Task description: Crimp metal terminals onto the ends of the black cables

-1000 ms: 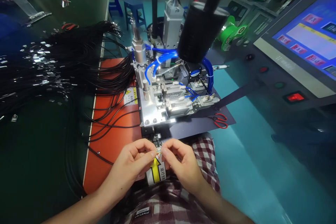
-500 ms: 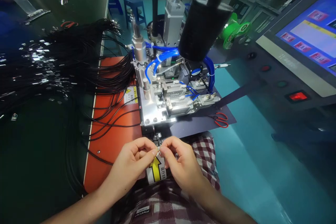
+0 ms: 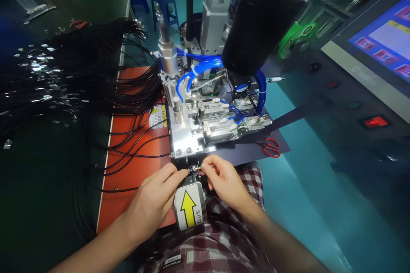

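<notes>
Thin coloured wires [image 3: 199,172], one of them red, show between the fingertips at a small black fixture [image 3: 191,178] on the machine's front edge. My left hand [image 3: 155,194] is closed in a pinch at the fixture's left side; a black cable seems to run under it, and what the fingertips hold is hidden. From the right, my right hand [image 3: 224,179] pinches the thin wires. Just below the fixture sits a white label [image 3: 188,207] with a yellow arrow.
The metal machine [image 3: 208,115] with blue tubes stands ahead. Black cables [image 3: 137,89] cross the orange board [image 3: 137,179] on the left. Red-handled scissors [image 3: 271,148] lie on the dark plate at right. A black cylinder [image 3: 253,30] hangs above; a screen [image 3: 384,42] is at far right.
Both hands have moved forward from above the arrow label to the fixture and slightly apart. The arrow label is now uncovered, and coloured wires show between the fingers.
</notes>
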Tool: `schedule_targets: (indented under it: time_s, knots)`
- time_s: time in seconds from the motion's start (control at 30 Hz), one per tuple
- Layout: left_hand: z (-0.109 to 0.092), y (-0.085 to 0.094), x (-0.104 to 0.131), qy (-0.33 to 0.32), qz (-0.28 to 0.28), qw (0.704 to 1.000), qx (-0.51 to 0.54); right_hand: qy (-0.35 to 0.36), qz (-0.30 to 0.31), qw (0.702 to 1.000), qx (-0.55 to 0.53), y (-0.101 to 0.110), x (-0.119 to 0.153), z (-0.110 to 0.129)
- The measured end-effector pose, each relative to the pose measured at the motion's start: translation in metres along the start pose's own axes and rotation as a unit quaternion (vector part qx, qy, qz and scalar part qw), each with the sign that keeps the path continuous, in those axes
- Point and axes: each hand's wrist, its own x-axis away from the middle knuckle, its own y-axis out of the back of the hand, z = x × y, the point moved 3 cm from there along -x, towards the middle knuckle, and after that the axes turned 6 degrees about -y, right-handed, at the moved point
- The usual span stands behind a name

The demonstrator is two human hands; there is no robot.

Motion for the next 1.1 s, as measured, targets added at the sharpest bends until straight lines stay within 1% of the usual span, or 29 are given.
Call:
schedule_targets:
  time_s: [0.13,0.23,0.33,0.7,0.93,1.1]
  knots:
    - [0.0015,-0.0009,0.0027,-0.032,0.022,0.997,-0.073,0.000,0.008,1.000,0.020,-0.0018,-0.0043,-0.0016]
    - [0.0008,-0.0028,0.0040,-0.038,0.033,0.992,-0.113,0.000,0.014,0.999,0.032,-0.0026,-0.0063,-0.0038]
    - [0.0003,-0.0035,0.0042,-0.034,0.033,0.989,-0.139,-0.003,0.023,0.999,0.035,-0.0031,-0.0076,-0.0063]
    - [0.0025,-0.0052,0.0026,-0.021,0.041,0.991,-0.130,-0.003,0.033,0.999,0.022,-0.0031,-0.0091,-0.0088]
    - [0.0023,-0.0042,0.0039,-0.029,0.034,0.990,-0.131,0.015,0.038,0.999,0.020,-0.0029,-0.0099,-0.0091]
    - [0.0022,-0.0046,0.0031,-0.024,0.032,0.991,-0.126,0.036,0.024,0.998,0.046,-0.0025,-0.0080,-0.0062]
